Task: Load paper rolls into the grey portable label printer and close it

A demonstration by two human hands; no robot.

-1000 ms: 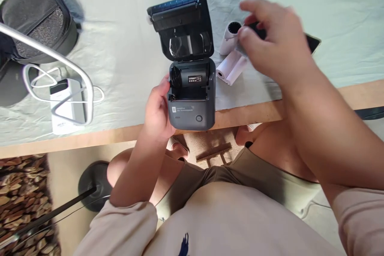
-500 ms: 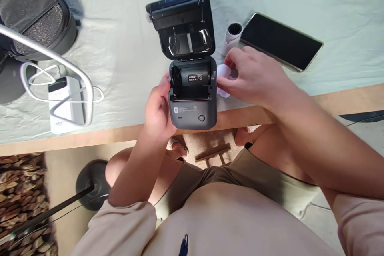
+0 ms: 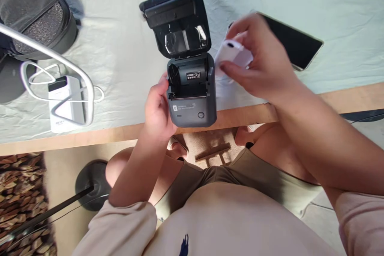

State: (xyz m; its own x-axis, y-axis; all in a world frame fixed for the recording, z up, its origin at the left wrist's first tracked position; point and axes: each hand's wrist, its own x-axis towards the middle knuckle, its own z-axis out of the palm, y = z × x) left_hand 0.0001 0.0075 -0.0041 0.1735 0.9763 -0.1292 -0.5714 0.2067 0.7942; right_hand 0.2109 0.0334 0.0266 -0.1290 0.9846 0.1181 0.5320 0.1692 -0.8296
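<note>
My left hand (image 3: 157,110) is wrapped round the left side of a dark grey label printer (image 3: 189,118), close to the table's front edge. The printer's lid (image 3: 180,20) stands tipped back, and no roll shows in its compartment (image 3: 190,75). To the right of it, my right hand (image 3: 267,62) grips a white paper roll (image 3: 231,54) between thumb and fingers. The roll is somewhat blurred, with a dark hole at its upper end. A second white cylinder behind that hand is nearly all hidden.
A black smartphone (image 3: 295,42) lies partly behind my right hand. On the left are a white power bank (image 3: 66,104) with a coiled cable, a curved white tube (image 3: 75,64) and a black zipped case (image 3: 36,16). The wooden table edge (image 3: 99,136) runs in front of me.
My right hand has raised the paper roll from beside the printer, moving up and slightly right. The printer has shifted a little left and its lid leans further left.
</note>
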